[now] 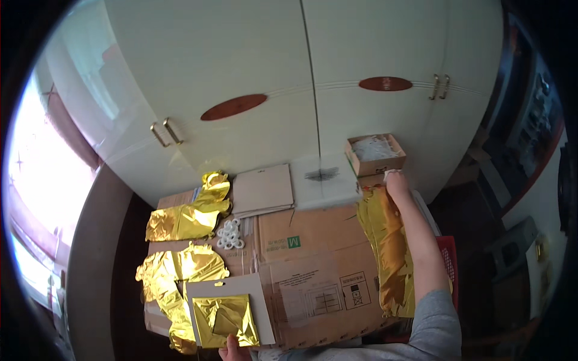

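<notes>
My left hand point(233, 349) at the bottom edge pinches a folded gold foil piece point(226, 320) lying on a grey card sheet point(260, 301). My right hand point(395, 182) reaches far forward to the small open cardboard box point(391, 162) of white bits, fingers closed on a small white item at its front edge. A long gold foil balloon point(388, 253) lies under my right forearm on the flattened brown cardboard point(319, 265).
Two more gold foil balloons lie at the left, one point(189, 216) farther back and one point(174, 274) nearer. A pile of white rings point(230, 234), a stack of grey cards point(262, 189) and a white sheet point(324, 180) lie toward the white wardrobe doors point(271, 72). A red crate point(448, 256) stands at the right.
</notes>
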Available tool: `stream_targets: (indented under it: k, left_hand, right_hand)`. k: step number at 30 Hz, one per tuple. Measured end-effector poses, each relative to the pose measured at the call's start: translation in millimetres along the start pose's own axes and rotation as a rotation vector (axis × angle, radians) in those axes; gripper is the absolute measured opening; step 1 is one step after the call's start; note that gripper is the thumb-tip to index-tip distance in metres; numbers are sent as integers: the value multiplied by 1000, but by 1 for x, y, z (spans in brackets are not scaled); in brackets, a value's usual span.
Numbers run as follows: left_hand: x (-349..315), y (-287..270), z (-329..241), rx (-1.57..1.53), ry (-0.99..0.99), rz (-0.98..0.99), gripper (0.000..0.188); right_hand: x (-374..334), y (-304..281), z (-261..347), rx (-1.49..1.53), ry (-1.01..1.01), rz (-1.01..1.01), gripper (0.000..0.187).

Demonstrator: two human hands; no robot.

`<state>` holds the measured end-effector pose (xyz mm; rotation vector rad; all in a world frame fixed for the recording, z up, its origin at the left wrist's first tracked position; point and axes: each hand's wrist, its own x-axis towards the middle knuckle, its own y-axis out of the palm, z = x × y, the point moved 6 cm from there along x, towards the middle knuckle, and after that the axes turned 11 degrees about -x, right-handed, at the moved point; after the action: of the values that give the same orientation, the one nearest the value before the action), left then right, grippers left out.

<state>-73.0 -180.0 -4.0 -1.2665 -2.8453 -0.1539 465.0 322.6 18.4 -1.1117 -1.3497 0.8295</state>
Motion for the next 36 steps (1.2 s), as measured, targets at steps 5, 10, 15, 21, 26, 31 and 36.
stream_targets:
  k: [5, 10, 15, 21, 26, 31, 36]
  left_hand:
    - [-17, 4, -8, -428, -246, -153, 20]
    - [-27, -4, -8, -496, -316, -208, 18]
    - [-21, -19, 5, -486, -411, -104, 15]
    - [-8, -10, 4, -634, -439, 87, 18]
    - [-5, -4, 1, -471, -477, 135, 12]
    - [-12, -5, 11, -263, -476, 245, 20]
    - [-26, -2, 8, -211, -523, 262, 22]
  right_hand:
    - [8, -6, -17, -30, 37, -38, 13]
    - [-18, -50, 10, 117, -44, -221, 29]
    - [-217, -137, 164, 685, -902, 380, 35]
    - [-365, -143, 207, 428, -1230, 72, 54]
    - [-360, -147, 220, 451, -917, 69, 54]
    - [-361, -147, 225, 461, -806, 17, 47]
    - [-363, -145, 226, 552, -725, -7, 38]
